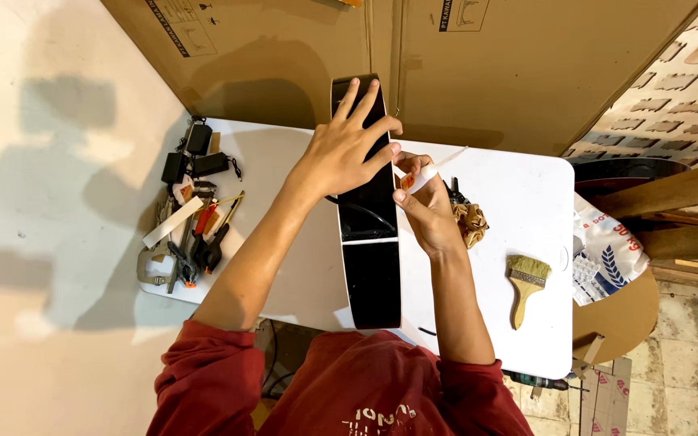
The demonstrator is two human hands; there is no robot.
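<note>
Person in red sleeves stands at a white table (519,186), glossy black guitar body (369,242) held on edge across the middle of it, running from the near table edge toward the cardboard sheets (478,73) at the back. Left hand (341,153) lies flat and spread on the upper side of the body, fingers open, pressing, not clenched. Right hand (426,202) sits just right of the body, fingers pinched on a thin white strip (438,165) that angles up to the right; a small orange bit shows at the fingertips, can't tell what. Left table edge: loose heap of clamps and hand tools (187,242), black adapters (195,157) behind them, not in any tray. Paint brush (525,284) lies right, well apart. Printed sack (607,250) beyond the table edge, contents not visible.
</note>
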